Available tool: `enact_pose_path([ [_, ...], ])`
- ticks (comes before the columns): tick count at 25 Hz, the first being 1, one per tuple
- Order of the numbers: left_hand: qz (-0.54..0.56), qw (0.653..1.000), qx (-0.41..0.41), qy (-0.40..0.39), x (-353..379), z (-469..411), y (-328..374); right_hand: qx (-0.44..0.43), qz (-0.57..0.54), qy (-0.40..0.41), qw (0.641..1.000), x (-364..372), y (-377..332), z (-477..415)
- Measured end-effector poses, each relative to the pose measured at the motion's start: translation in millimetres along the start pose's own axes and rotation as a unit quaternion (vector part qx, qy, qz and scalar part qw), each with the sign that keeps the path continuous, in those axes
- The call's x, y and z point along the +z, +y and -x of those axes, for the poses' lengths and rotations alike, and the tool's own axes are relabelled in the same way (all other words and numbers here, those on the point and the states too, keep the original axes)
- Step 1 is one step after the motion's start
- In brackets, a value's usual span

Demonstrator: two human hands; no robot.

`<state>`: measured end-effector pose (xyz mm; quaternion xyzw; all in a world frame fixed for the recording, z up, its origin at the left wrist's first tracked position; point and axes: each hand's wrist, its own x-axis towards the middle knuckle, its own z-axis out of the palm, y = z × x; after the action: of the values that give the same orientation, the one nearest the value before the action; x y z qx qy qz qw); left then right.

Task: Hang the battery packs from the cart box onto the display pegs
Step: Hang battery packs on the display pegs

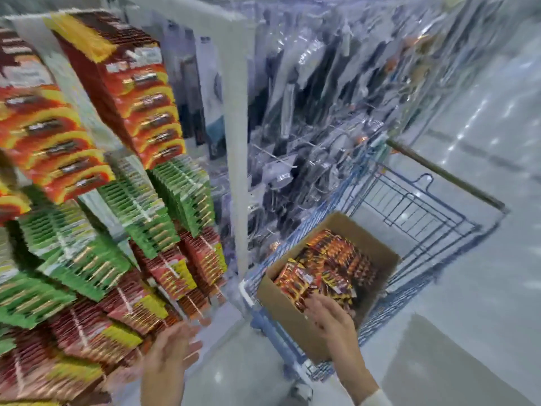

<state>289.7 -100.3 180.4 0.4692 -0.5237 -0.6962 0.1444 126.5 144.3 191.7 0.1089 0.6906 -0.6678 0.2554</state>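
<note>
The battery packs lie heaped in orange and red rows inside the cardboard box. The box sits in the near end of the blue wire cart, at the right of the scene. The right hand is over the box's near edge with its fingers bent down onto the packs. Blur hides whether they have closed on one, so I cannot tell. The left hand hangs lower and further left, fingers spread and loose, holding nothing, just beside the lowest red hung packs on the display.

The step in hand looks like picking up a pack. It is best pinched by its top card edge, so the hang hole stays clear, and lifted straight up so its neighbours do not spill. The pegs are hidden behind crowded rows, so the free left hand could part a row and find a peg tip. The matching orange rows hang higher on the left.
</note>
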Motion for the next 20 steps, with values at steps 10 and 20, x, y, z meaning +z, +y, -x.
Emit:
enact_pose_path([
  [10,-0.15,0.984,-0.059,-0.08,229.9,-26.9,-21.6,0.109,-0.06,0.125,0.984,-149.5,12.3,-79.7],
  [20,-0.345,0.909,-0.103,-0.211,456.9,-159.8,-77.0,0.166,-0.111,0.184,0.962,-169.0,0.3,-131.8],
])
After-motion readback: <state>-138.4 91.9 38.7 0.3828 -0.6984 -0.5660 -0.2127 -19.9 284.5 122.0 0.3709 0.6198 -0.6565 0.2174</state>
